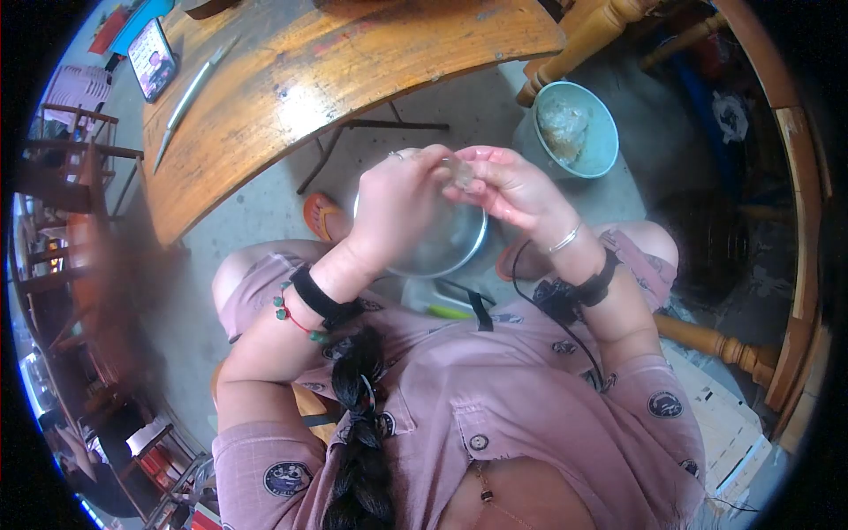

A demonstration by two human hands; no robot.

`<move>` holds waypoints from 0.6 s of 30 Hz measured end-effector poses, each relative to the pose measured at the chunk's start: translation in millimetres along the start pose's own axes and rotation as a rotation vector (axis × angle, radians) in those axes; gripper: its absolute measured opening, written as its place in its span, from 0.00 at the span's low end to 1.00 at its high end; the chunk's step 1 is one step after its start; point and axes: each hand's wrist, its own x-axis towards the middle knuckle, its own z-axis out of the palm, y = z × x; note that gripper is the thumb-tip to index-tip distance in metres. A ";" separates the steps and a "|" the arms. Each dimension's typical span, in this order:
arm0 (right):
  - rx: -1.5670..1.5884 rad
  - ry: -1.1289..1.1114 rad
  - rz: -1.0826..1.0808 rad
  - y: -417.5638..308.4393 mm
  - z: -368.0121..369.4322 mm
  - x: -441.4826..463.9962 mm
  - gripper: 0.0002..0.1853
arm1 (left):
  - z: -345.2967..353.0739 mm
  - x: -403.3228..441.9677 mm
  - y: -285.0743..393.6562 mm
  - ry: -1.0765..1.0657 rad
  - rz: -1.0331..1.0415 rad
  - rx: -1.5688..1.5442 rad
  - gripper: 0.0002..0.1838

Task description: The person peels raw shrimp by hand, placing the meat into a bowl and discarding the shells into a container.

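Over a round bowl (456, 265), in the head view, between both hands: a small pale piece (458, 173). Pinched on one side by the thumb and fingers of the right hand (512, 187), clamped on the other by the bent fingers of the left hand (393, 199), with part of that grip hidden. Too small to tell what kind of piece. Likely to slip, as a judgement, because of so slight a hold and such damp-looking fingertips; then perhaps a drop into the bowl, or past its rim to the grey floor (265, 190). Possible too: a tipped bowl, from a bump of the knees (231, 281).

Ahead, a worn wooden table (353, 75), scuffed and glossy with reflected light. Near its left edge, a phone (152, 57) and a long pointed tool (194, 99), perhaps easily knocked off. Right of the table, a pale green bucket (602, 132) with a crumpled clear bag (565, 124) inside. Far left, wooden chairs (55, 190), blurred.
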 end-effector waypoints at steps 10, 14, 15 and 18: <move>-0.376 0.126 -0.381 22.5 19.6 6.1 0.16 | 12.2 -0.4 -17.8 0.167 -0.234 -0.173 0.10; -0.515 0.173 -0.486 27.0 14.6 9.8 0.15 | 12.0 -2.6 -10.2 0.098 -0.249 -0.204 0.12; -0.566 0.189 -0.483 25.2 12.9 9.8 0.14 | 10.0 -2.2 -5.8 0.056 -0.250 -0.162 0.13; -0.641 0.217 -0.484 24.2 14.3 9.4 0.13 | 5.9 -0.4 -2.6 0.045 -0.147 -0.046 0.13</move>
